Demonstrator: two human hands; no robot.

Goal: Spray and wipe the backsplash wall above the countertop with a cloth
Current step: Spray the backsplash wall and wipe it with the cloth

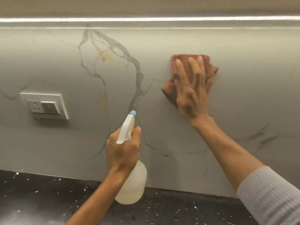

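Head view: my right hand (192, 88) presses a reddish-brown cloth (211, 69) flat, fingers spread, high on the marble-veined backsplash (162, 124) | my left hand (123, 150) clamped around a translucent spray bottle (131, 184), nozzle toward wall, above the black speckled countertop (48, 195) | wall socket (44, 105) at left

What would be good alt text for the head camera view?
A right hand presses a reddish-brown cloth flat against a grey marble-look backsplash, while the left hand aims a translucent spray bottle at the wall. A wall socket sits at left, above a dark speckled countertop.
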